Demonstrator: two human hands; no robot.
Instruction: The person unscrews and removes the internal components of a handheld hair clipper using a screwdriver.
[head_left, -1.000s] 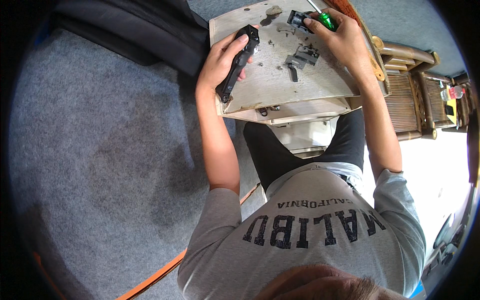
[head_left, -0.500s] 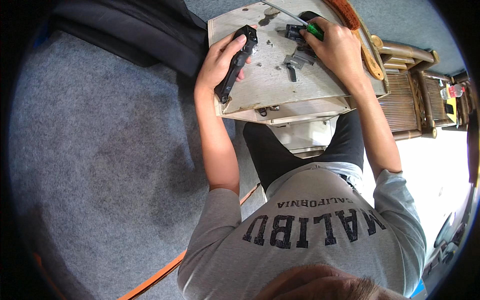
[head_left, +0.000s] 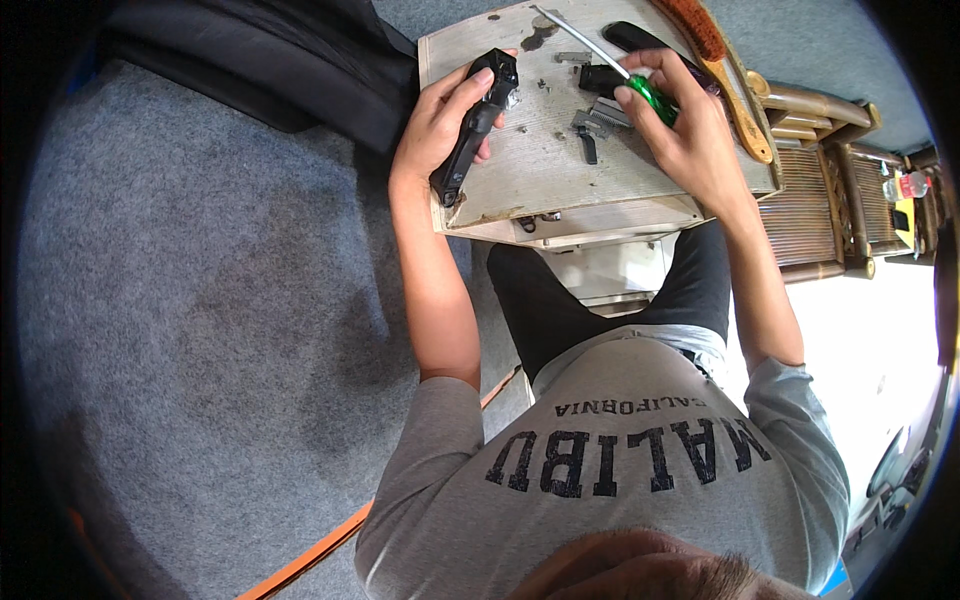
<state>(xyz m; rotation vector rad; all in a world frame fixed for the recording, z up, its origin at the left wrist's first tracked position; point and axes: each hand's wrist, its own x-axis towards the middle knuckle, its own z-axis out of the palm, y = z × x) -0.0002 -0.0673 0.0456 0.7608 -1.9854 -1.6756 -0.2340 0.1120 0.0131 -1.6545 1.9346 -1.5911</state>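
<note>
A black hair clipper body [head_left: 466, 150] lies along the palm of my left hand [head_left: 437, 128], fingers wrapped round it and thumb near its top end. In my right hand [head_left: 692, 132] is a screwdriver [head_left: 652, 98] with a green handle, its long metal shaft pointing up and left over the table. Below that hand are a black block-shaped part [head_left: 598, 78], a toothed metal clipper blade [head_left: 610, 111] and a small dark lever-like piece [head_left: 588, 150]. Tiny screws or bits [head_left: 523, 129] are scattered between my hands.
The wooden table [head_left: 510, 185] has an open compartment [head_left: 600, 228] under its front edge. A brush [head_left: 740, 115] with reddish bristles lies along the right edge, next to a long black object [head_left: 630, 37]. Bamboo furniture [head_left: 805, 200] stands right; black cloth [head_left: 270, 65] hangs left.
My right hand has drawn back slightly with the screwdriver, uncovering more of the black part and the toothed blade. The left hand holds the clipper in nearly the same place.
</note>
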